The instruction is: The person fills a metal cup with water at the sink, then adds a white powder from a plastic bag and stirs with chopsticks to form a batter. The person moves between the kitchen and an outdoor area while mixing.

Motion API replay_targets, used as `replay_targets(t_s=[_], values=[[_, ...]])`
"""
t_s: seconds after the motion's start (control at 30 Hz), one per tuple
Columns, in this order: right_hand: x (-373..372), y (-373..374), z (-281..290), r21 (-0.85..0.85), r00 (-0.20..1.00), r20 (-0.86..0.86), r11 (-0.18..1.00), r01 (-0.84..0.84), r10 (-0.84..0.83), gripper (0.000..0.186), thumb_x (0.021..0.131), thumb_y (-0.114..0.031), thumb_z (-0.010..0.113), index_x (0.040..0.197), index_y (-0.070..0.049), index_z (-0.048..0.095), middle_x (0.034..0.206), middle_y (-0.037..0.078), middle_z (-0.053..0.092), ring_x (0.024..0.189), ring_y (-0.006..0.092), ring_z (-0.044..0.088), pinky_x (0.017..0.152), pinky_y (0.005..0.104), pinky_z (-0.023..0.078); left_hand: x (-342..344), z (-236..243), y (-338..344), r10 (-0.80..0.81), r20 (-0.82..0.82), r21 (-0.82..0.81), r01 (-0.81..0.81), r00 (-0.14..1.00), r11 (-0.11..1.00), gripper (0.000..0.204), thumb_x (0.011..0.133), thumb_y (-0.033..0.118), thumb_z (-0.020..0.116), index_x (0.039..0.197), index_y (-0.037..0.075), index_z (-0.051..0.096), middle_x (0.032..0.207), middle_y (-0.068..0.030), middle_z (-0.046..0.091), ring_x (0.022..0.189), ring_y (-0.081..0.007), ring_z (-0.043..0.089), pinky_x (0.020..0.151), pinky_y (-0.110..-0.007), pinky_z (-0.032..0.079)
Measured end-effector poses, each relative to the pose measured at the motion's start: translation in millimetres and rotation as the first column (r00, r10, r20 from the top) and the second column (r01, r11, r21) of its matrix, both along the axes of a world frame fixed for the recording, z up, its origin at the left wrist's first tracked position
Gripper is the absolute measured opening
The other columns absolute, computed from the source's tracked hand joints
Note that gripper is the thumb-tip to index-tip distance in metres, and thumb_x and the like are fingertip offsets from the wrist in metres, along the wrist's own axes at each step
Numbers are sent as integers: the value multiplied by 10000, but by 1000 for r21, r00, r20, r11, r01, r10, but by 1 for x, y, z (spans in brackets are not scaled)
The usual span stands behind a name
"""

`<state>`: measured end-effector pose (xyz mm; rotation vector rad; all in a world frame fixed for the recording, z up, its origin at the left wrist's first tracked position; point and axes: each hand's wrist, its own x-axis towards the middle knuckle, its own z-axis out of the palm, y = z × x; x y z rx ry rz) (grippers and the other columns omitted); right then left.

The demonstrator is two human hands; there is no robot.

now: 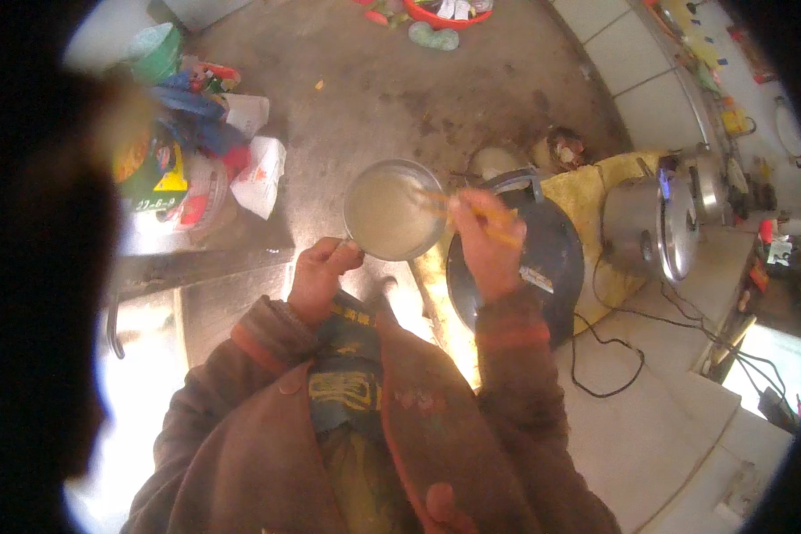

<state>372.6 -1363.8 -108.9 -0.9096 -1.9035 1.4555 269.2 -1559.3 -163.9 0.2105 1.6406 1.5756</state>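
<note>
A round metal bowl (348, 198) holding a pale, creamy mixture (387, 218) is in front of me. My left hand (322, 271) grips its near-left rim, thumb on top. In my right hand (482, 233) is a pair of wooden chopsticks (503, 216), fingers wrapped round them. Their tips reach over the right side of the bowl into the pale mixture. Directly below my right hand and wrist lies a large round black lid or pan (547, 254), partly covered by my forearm.
A silvery metal pot (634, 222) stands on the counter at right, beside yellow cloth or board (596, 182). A black cord (614, 394) loops across the pale surface. Bags and boxes (262, 178) crowd the left. A red basin (449, 16) sits on the far floor.
</note>
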Motion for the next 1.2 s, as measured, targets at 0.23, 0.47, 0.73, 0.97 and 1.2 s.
replay_targets(t_s=[0.23, 0.47, 0.73, 0.97, 1.2], values=[[-36, 31, -1, -79, 968, -205, 983, -163, 144, 72, 847, -18, 670, 914, 9, 677, 869, 49, 642, 801, 95, 589, 686, 241, 488, -60, 0, 66, -115, 93, 17, 114, 989, 993, 285, 936, 238, 553, 939, -36, 631, 841, -66, 630, 756, -103, 554, 705, -253, 448], [-125, 77, 0, 270, 930, -81, 906, -326, 359, 129, 786, 10, 697, 912, -11, 684, 845, 133, 669, 780, 227, 649, 680, 298, 517, -189, -2, 131, -266, 97, -47, 271, 959, 961, 318, 908, 256, 626, 966, -56, 644, 900, -92, 656, 888, -168, 614, 815, -291, 468], [-228, 117, 12, 281, 965, -69, 933, -224, 253, 99, 846, -8, 666, 944, -11, 675, 899, 61, 645, 804, 126, 602, 672, 271, 493, -312, -8, 190, -334, 23, -33, 334, 942, 942, 279, 891, 244, 638, 926, -32, 650, 831, -51, 642, 787, -123, 578, 731, -267, 455], [-289, 182, 27, 280, 999, 47, 959, -36, 24, 147, 826, 6, 659, 965, -24, 694, 859, 94, 656, 720, 135, 590, 662, 269, 491, -366, -16, 246, -351, 44, 38, 350, 935, 936, 261, 911, 209, 601, 973, -41, 647, 889, -84, 665, 851, -150, 620, 815, -290, 482], [-331, 289, -4, 108, 994, -72, 990, 86, -78, 121, 811, -21, 669, 931, -24, 677, 861, 118, 669, 760, 220, 661, 654, 294, 518, -406, -27, 326, -418, 27, 43, 417, 908, 908, 268, 936, 208, 573, 997, -43, 648, 915, -100, 675, 905, -172, 644, 872, -334, 505]])
